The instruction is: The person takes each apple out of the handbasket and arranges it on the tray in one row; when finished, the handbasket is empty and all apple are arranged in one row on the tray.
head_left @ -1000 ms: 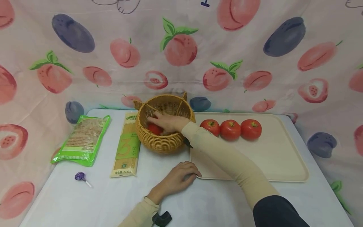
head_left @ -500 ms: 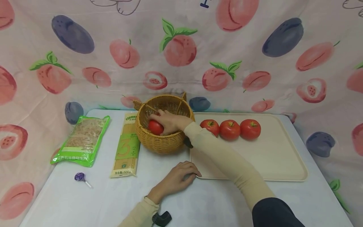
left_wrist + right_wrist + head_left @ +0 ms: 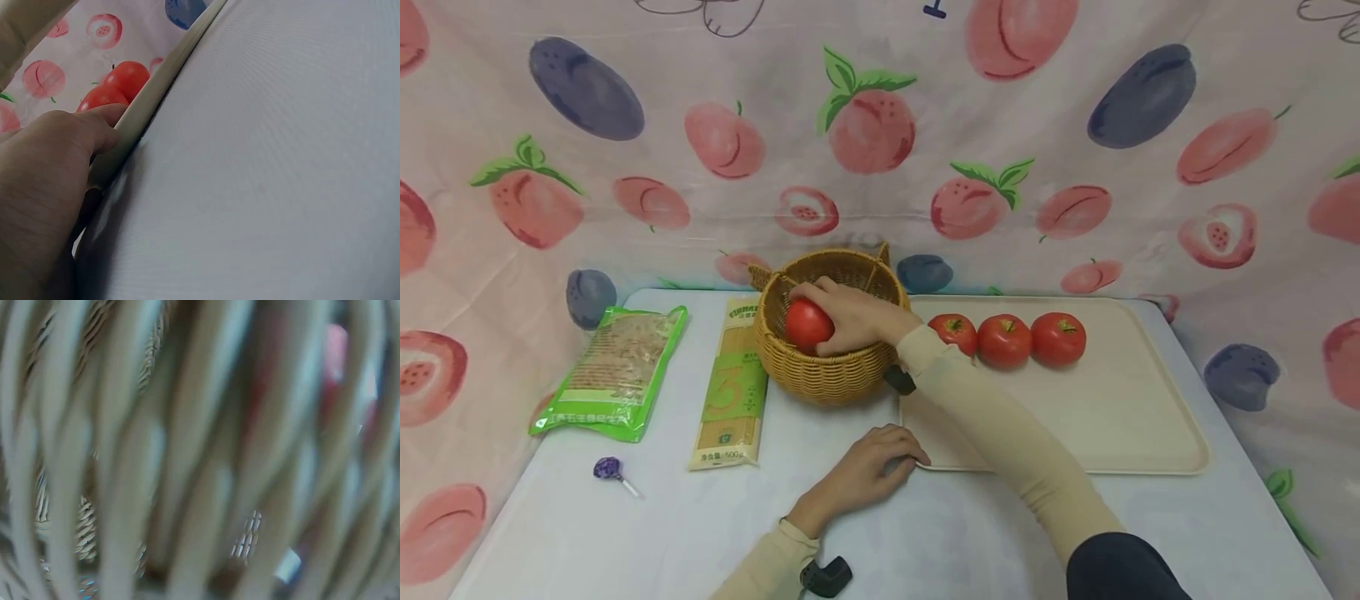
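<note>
My right hand [image 3: 857, 317] reaches into a round wicker basket [image 3: 827, 379] with ear-shaped tips and grips a red tomato [image 3: 808, 326] near the left rim. In the right wrist view the woven wall [image 3: 200, 444] fills the picture, with patches of red showing through its gaps. At the near left corner of a cream tray [image 3: 1060, 425], my left hand [image 3: 868, 471] holds the edge. The left wrist view shows a finger [image 3: 106, 115] bent over the tray's rim. Three tomatoes [image 3: 1004, 342] sit in a row on the tray.
Left of the basket lies a pack of dry noodles [image 3: 727, 387]. Farther left are a green-edged food bag [image 3: 613, 371] and a purple lollipop [image 3: 607, 468]. A fruit-print cloth [image 3: 880, 208] hangs behind the white table. My right sleeve [image 3: 1000, 417] crosses over the tray.
Inside the basket, my right hand has closed round the tomato and raised it a little toward the rim. The left hand and tray stay put; the head view has shifted slightly.
</note>
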The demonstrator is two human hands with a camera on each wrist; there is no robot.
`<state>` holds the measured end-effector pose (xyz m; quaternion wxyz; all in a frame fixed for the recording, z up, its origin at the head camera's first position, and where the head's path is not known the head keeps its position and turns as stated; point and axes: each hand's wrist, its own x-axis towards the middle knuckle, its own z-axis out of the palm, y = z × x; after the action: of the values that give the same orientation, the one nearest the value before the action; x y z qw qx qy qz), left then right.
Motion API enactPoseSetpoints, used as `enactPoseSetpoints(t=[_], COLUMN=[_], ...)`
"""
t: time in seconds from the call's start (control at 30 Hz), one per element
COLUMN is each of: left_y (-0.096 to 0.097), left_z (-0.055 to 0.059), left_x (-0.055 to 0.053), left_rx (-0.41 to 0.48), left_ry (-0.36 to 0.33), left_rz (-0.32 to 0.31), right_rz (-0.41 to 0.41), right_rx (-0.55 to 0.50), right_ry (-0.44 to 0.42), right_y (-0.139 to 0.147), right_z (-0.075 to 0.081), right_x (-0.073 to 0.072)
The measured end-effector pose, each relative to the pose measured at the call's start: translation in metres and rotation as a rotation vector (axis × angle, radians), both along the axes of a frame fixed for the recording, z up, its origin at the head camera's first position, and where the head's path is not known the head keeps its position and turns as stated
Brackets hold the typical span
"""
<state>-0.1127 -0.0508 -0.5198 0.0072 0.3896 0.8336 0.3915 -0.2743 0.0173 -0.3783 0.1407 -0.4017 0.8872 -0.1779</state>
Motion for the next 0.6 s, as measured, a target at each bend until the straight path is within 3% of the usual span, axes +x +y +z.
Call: enactPoseSetpoints(t=[0.27,0.6], left_y=[-0.001,0.0], left_z=[0.001,0.001], left_x=[0.001,0.001], left_rx=[0.016,0.018], left_ry=[0.016,0.021], left_rz=[-0.008,-0.003], right_rz=[-0.029,-0.047], right_rx=[-0.145,-0.361], right_ry=[0.007,0.082], right_y=[0.01,0.03], right_z=[0.004,0.007], right_x=[0.004,0.011])
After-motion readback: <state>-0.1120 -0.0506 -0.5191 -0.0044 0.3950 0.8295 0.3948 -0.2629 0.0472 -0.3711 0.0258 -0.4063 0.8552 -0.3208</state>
